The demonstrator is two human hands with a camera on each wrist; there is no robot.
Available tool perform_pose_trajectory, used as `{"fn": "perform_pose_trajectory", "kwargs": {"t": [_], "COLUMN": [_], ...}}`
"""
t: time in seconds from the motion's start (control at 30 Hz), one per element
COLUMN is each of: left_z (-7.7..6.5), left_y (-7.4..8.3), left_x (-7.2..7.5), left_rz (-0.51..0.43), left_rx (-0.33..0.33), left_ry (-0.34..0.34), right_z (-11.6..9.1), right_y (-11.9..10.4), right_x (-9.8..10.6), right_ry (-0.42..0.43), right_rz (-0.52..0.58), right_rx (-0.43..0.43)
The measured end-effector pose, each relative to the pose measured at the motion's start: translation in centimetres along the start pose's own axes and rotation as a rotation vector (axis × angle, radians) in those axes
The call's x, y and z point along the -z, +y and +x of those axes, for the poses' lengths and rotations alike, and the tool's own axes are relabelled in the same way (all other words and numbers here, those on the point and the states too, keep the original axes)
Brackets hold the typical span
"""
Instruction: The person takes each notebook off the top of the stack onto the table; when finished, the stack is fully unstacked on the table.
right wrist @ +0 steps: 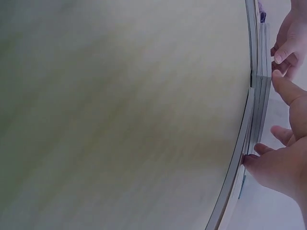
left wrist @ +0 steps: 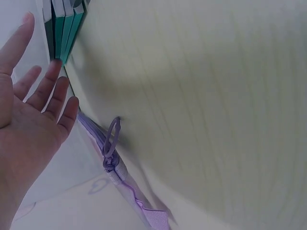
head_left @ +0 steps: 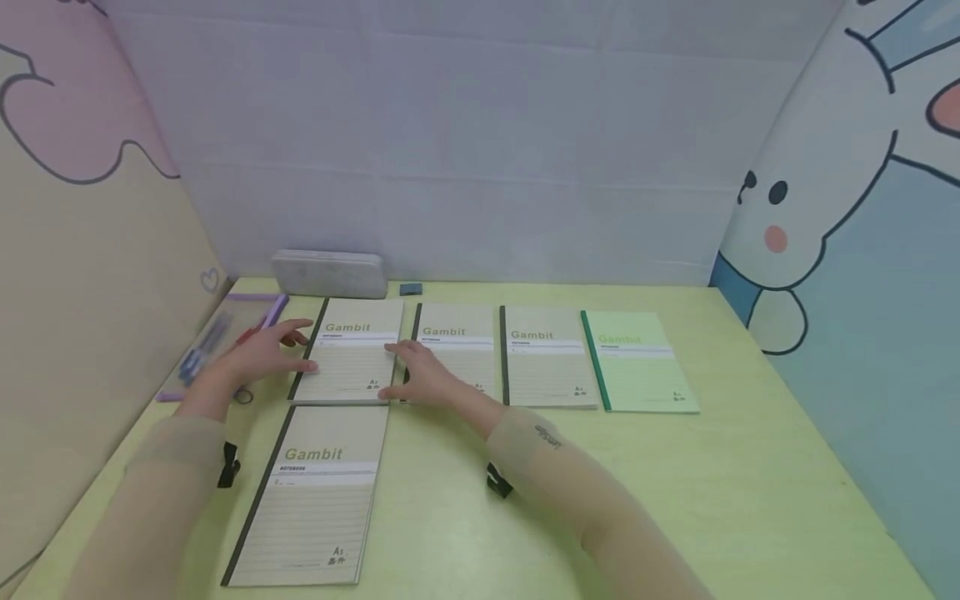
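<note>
In the head view, a stack of notebooks (head_left: 352, 364) with a "Gambit" cover on top lies at the back left. My left hand (head_left: 266, 354) is at its spine side, thumb and fingers spread; the left wrist view shows the fingers of the left hand (left wrist: 36, 108) extended beside green spines (left wrist: 60, 38). On the opposite side my right hand (head_left: 426, 375) has its fingertips at the stack's right edge, overlapping the neighbouring notebook (head_left: 453, 354). The right wrist view shows the right hand (right wrist: 280, 165) with fingers apart alongside the stacked notebooks (right wrist: 261, 91). Another notebook (head_left: 311, 500) lies directly in front.
Farther right lie a black-spined notebook (head_left: 551, 367) and a green one (head_left: 641, 367). A purple-edged clear pouch (head_left: 273, 310) with pens is under the left forearm's far side. Behind stand a grey pencil case (head_left: 330, 273) and a small blue-grey block (head_left: 411, 289), near the white backdrop (head_left: 480, 167).
</note>
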State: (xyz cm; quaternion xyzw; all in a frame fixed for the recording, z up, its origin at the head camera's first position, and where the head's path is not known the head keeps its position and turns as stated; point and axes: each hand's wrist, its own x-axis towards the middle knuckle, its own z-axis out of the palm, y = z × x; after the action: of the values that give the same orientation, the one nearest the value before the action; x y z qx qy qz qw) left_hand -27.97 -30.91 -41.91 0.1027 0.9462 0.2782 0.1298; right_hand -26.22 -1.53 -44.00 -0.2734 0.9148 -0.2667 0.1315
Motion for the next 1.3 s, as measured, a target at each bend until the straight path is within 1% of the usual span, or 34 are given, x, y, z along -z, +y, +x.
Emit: {"fn": "perform_pose_trajectory", "kwargs": {"t": [0.1,0.23,0.37,0.43,0.6,0.73,0.83,0.97,1.13,1.23,1.3], "left_z": [0.2,0.7,1.3,1.4,1.3,1.2,1.0,1.1,1.3,1.3,1.4], "left_y": [-0.1,-0.4,-0.8,-0.9,-1.0,-1.0,-0.9,-0.9,-0.7,-0.2,0.2], "left_x": [-0.2,-0.4,-0.7,-0.8,-0.7,-0.7,-0.6,-0.5,-0.1,0.3,0.5], "left_rz": [-0.007,-0.010,-0.007,-0.007,-0.012,-0.056,-0.108,-0.152,-0.149,-0.147,-0.149], "left_rx": [0.012,-0.002,0.009,0.015,0.019,0.014,0.003,-0.027,-0.077,-0.105,-0.134], "left_ry": [-0.008,-0.027,-0.042,-0.046,-0.055,-0.057,-0.042,0.004,0.058,0.078,0.104], "right_z": [0.2,0.4,0.4,0.4,0.5,0.5,0.4,0.3,0.3,0.5,0.6], "right_y": [0.1,0.1,0.2,0.1,0.2,0.3,0.4,0.4,0.4,0.5,0.7], "right_x": [0.0,-0.1,-0.1,-0.1,-0.1,0.0,0.1,0.2,0.5,0.7,0.9], "right_ry": [-0.025,-0.053,-0.058,-0.058,-0.059,-0.053,-0.045,-0.027,0.028,0.069,0.101], "right_rz": [0.001,-0.009,-0.040,-0.037,-0.039,-0.033,-0.015,0.006,0.049,0.097,0.120], "right_rx": [0.003,0.001,-0.002,-0.006,-0.008,-0.008,-0.017,-0.027,-0.028,-0.029,-0.029]}}
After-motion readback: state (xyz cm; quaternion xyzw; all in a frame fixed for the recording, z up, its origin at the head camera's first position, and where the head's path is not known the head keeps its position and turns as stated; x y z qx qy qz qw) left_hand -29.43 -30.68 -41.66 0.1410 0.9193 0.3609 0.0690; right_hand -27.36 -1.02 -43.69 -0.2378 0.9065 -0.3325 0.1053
